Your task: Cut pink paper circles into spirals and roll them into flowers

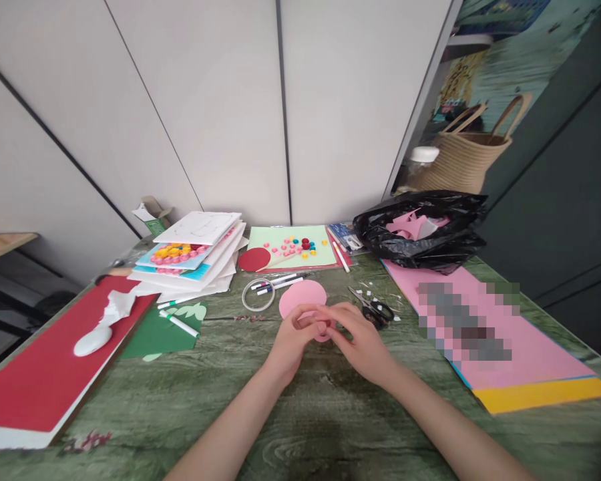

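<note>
My left hand [298, 337] and my right hand [358, 341] meet over the middle of the table, fingertips pinched together on a small piece of pink paper [324, 334]. Fingers hide most of that piece, so its full shape cannot be made out. Just beyond them lies a pink paper disc [303, 294], partly covered by my left hand. To the right of my hands rest black-handled scissors [375, 310] among small white scraps. A roll of tape [258, 294] lies flat to the left of the disc, overlapping some markers [283, 283].
A light green sheet [260, 235] with small coloured paper rolls sits at the back. Left are stacked papers [195, 227], red sheets [55, 374] and green paper [150, 334]. On the right, a black plastic bag [380, 230] with pink scraps stands on pink sheets [541, 347].
</note>
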{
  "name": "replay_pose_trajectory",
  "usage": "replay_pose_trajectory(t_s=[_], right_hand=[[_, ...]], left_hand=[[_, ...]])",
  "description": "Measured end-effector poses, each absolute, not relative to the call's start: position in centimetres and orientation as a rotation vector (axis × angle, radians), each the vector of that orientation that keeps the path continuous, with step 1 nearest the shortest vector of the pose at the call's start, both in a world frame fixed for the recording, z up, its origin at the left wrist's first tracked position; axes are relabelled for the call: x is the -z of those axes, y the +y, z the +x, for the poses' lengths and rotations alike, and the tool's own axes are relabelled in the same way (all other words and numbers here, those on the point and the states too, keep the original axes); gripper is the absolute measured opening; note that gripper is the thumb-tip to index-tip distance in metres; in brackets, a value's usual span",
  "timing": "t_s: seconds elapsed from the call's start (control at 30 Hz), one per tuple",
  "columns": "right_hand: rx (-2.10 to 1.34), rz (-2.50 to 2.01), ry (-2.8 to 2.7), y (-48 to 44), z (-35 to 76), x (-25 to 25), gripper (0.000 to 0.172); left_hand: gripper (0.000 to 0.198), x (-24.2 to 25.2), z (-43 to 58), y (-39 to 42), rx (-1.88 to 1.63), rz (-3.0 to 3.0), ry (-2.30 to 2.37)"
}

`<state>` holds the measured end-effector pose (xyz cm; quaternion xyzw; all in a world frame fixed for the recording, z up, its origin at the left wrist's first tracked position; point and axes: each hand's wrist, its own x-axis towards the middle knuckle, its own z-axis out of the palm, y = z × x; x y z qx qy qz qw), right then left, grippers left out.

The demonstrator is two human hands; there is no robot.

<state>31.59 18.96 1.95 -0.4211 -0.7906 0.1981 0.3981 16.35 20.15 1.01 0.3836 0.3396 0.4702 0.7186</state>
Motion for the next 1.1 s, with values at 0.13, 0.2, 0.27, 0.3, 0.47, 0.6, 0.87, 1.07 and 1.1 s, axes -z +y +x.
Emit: replay_pose_trajectory(t_s=[0.13,0.2,0.27,0.3,0.47,0.6,0.87,1.07,1.1], right_hand=[[-0.434,-1.113,-1.961,19.03,31.55,-1.88,0.039],[-0.411,-1.098,-1.956,19.03,31.51,-1.80,0.039],[-0.409,-1.091,-1.960,19.02,31.44,-1.72,0.039],[-0.413,-1.093,-1.964,19.00,31.40,-1.70,0.039],[-0.441,-1.099,-1.989,18.94,31.32,-1.84,0.042],[-0.432,-1.085,-2.014,19.03,31.64,-1.84,0.043],[-0.461,-1.064,-2.024,19.14,31.99,-1.86,0.044],[-0.449,-1.085,-1.997,19.13,31.88,-1.89,0.044],[-0.442,-1.072,-1.995,19.14,31.89,-1.86,0.044]], left_hand=[[0.032,-1.47,16.52,19.96,-1.035,0.806,0.722],[0.031,-1.52,16.58,19.88,-1.031,0.791,0.713],[0.031,-1.45,16.64,19.80,-1.023,0.791,0.706],[0.030,-1.39,16.67,19.77,-1.014,0.793,0.700],[0.030,-1.34,16.69,19.65,-0.998,0.785,0.685],[0.028,-1.50,16.61,19.76,-1.025,0.820,0.688],[0.027,-1.59,16.36,20.05,-1.039,0.904,0.706],[0.028,-1.82,16.51,19.72,-1.014,0.863,0.666],[0.028,-1.82,16.56,19.67,-1.014,0.861,0.657]])
